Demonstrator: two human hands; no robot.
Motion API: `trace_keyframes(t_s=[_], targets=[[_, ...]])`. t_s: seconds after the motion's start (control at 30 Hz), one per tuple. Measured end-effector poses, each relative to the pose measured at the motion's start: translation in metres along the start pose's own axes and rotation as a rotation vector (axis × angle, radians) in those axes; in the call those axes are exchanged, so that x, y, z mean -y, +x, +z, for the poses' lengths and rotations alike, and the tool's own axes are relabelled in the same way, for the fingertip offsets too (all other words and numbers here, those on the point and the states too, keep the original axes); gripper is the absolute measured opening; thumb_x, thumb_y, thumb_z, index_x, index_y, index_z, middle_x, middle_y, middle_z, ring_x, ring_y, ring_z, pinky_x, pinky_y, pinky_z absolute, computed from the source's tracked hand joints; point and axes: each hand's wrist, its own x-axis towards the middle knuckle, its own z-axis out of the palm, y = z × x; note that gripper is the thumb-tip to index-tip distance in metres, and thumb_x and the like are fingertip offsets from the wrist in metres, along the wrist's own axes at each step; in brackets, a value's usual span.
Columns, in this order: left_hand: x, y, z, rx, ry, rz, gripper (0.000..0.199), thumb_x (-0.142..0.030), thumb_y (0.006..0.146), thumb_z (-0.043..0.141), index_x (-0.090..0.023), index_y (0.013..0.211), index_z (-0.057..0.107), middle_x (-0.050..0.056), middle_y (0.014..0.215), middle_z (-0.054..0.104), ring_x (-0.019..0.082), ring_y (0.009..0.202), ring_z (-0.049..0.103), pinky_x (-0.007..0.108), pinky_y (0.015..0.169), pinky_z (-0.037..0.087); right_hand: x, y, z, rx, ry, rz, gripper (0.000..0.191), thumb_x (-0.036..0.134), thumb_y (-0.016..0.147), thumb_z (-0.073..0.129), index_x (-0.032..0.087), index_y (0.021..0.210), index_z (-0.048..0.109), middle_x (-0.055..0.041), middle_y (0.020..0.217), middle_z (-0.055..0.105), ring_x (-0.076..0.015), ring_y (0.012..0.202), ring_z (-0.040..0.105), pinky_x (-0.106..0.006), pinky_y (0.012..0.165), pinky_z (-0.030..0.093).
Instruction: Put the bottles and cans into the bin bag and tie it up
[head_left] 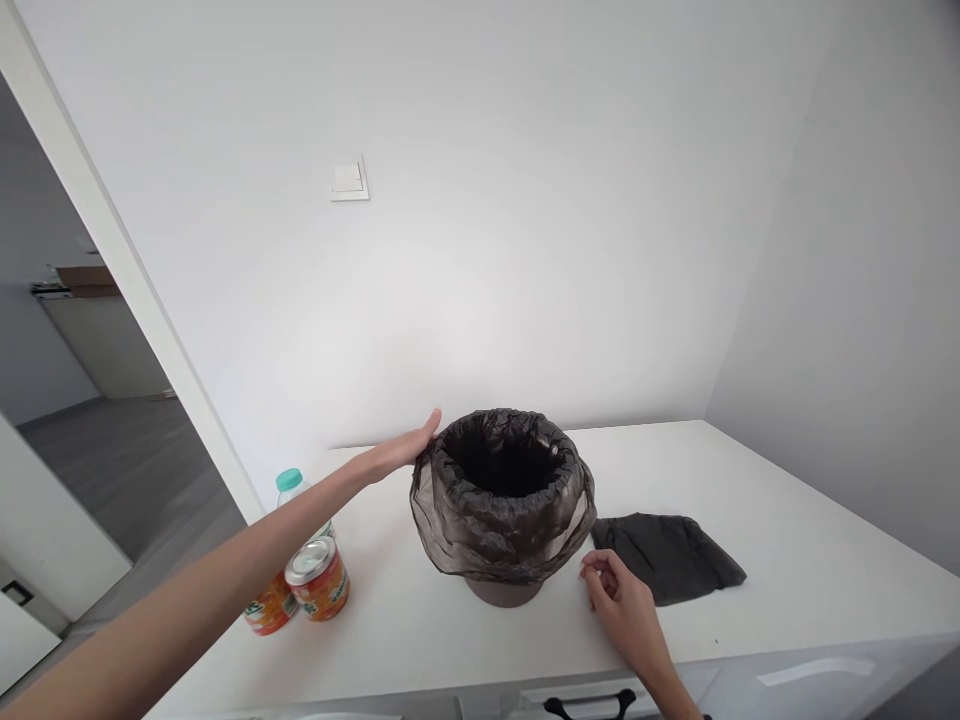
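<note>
A small brown bin [504, 592] stands on the white cabinet top, lined with a dark see-through trash bag [495, 525] whose loose edge is folded down over the outside. My left hand [411, 446] rests against the left side of the bag near the rim, thumb stretched upward; its other fingers are mostly hidden. To the right of the bin's base, my right hand [619, 598] hovers low with curled fingers, apart from the bag, and nothing shows in it. A folded dark plastic bag [671, 560] lies flat just beyond this hand.
On the left, partly behind my left forearm, are orange-labelled cans [319, 580] and a bottle with a teal cap [289, 480]. A light switch [349, 180] is on the wall behind. Below the cabinet top [420, 650] is a drawer with a black handle [590, 706].
</note>
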Motion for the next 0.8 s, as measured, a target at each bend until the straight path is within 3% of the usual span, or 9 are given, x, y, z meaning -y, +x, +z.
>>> trace_keyframes(t_s=[0.17,0.27,0.37,0.43,0.53,0.6,0.7,0.8], targets=[[0.018,-0.043,-0.024,-0.475,0.482,0.101,0.075,-0.072,0.1,0.021,-0.026,0.132,0.07,0.005,0.133,0.073,0.029,0.125,0.065,0.04,0.106,0.05,0.005,-0.003,0.0,-0.014,0.013,0.018,0.03,0.053,0.087,0.052,0.026,0.086,0.064,-0.0015,0.067,0.067,-0.0192,0.056,0.059,-0.029,0.058,0.049],[0.04,-0.079,-0.048,-0.616,0.718,0.131,0.064,-0.066,0.1,0.032,-0.026,0.137,0.065,0.007,0.142,0.067,0.03,0.135,0.057,0.041,0.112,0.043,0.007,-0.005,0.0,-0.027,0.005,0.018,0.031,0.054,0.086,0.053,0.026,0.085,0.064,-0.0017,0.066,0.066,-0.0194,0.054,0.06,-0.03,0.058,0.05],[0.066,-0.115,-0.069,-0.604,0.873,0.012,0.067,-0.069,0.096,0.039,-0.023,0.139,0.061,0.012,0.138,0.068,0.033,0.135,0.056,0.046,0.114,0.04,0.007,-0.006,0.0,-0.027,-0.019,0.02,0.03,0.055,0.084,0.053,0.027,0.084,0.064,-0.0013,0.065,0.067,-0.0195,0.054,0.061,-0.03,0.057,0.05],[0.082,-0.135,-0.074,-0.537,0.877,-0.115,0.073,-0.073,0.091,0.044,-0.021,0.139,0.06,0.015,0.126,0.073,0.037,0.125,0.063,0.048,0.106,0.045,0.003,-0.007,0.0,-0.024,-0.041,0.019,0.031,0.056,0.083,0.053,0.027,0.084,0.064,-0.001,0.065,0.067,-0.0201,0.054,0.062,-0.03,0.058,0.051],[0.099,-0.156,-0.069,-0.462,0.808,-0.234,0.073,-0.074,0.089,0.042,-0.022,0.137,0.06,0.013,0.098,0.078,0.037,0.098,0.073,0.044,0.082,0.054,-0.004,-0.007,0.001,-0.016,-0.076,0.012,0.032,0.056,0.084,0.053,0.027,0.087,0.064,-0.0014,0.066,0.068,-0.0208,0.056,0.063,-0.03,0.059,0.051],[0.103,-0.162,-0.062,-0.452,0.749,-0.25,0.066,-0.07,0.093,0.035,-0.025,0.136,0.058,0.009,0.092,0.077,0.033,0.085,0.074,0.04,0.072,0.053,-0.009,-0.007,0.001,-0.011,-0.099,0.008,0.032,0.056,0.085,0.053,0.026,0.089,0.064,-0.0015,0.068,0.069,-0.0205,0.056,0.063,-0.03,0.06,0.051],[0.094,-0.166,-0.055,-0.507,0.709,-0.201,0.06,-0.068,0.096,0.033,-0.029,0.137,0.055,0.006,0.094,0.077,0.03,0.08,0.073,0.037,0.069,0.052,-0.014,-0.007,0.003,-0.001,-0.12,0.008,0.033,0.056,0.086,0.052,0.026,0.09,0.064,-0.001,0.068,0.069,-0.02,0.057,0.062,-0.03,0.061,0.05],[0.056,-0.17,-0.05,-0.723,0.717,-0.072,0.058,-0.066,0.099,0.037,-0.03,0.142,0.049,0.003,0.095,0.077,0.026,0.07,0.072,0.035,0.069,0.052,-0.018,-0.007,0.003,0.012,-0.128,0.021,0.034,0.057,0.086,0.052,0.026,0.092,0.064,0.0002,0.065,0.066,-0.0205,0.058,0.062,-0.03,0.063,0.05]])
